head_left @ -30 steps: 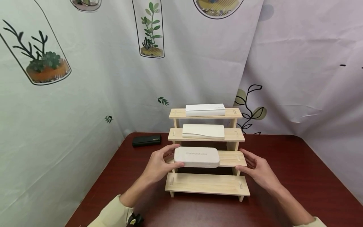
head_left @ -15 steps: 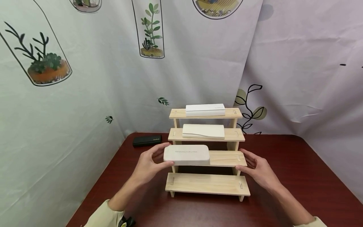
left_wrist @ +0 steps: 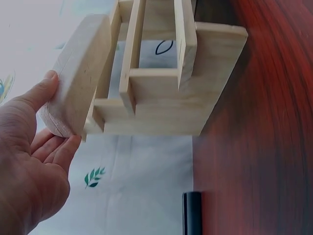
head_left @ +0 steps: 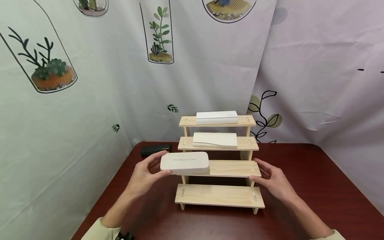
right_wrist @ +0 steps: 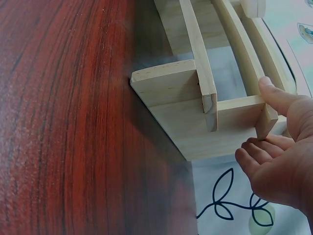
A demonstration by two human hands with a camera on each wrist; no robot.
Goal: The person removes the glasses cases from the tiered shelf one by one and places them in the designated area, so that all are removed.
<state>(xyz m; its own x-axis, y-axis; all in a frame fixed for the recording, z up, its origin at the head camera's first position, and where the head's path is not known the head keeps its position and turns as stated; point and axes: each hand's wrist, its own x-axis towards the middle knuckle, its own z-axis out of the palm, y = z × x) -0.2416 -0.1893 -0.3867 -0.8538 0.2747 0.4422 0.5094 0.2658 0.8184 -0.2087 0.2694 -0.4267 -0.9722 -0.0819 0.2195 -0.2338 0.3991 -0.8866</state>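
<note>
Right hand (right_wrist: pixel 286 164) at the wooden rack (right_wrist: pixel 168 110).
It pinches one shelf's end (right_wrist: pixel 266 121); red-brown table (right_wrist: pixel 73 117) alongside, leaf-print cloth (right_wrist: pixel 234 196) behind.

Pale hanging cloth (head_left: pixel 204 80) walls in the space behind and on the left, creased, with soft vertical folds; a slanting overlap edge runs down right of centre. Print: glass-vessel outlines with plants, a wide jar (head_left: pixel 52 78) at left, a tall narrow vessel (head_left: pixel 160 40), a rounded bowl (head_left: pixel 228 11) cut off by the top edge. Lower down, two small green sprigs (head_left: pixel 172 108) and a black-line vine (head_left: pixel 264 115) with olive leaf patches. Tabletop (head_left: pixel 315 173) dark red-brown, far corners rounded; streaky grain plain in both wrist views. Light soft; cloth reads greenish left, lilac right. Dull sheen on the table's near part.
</note>
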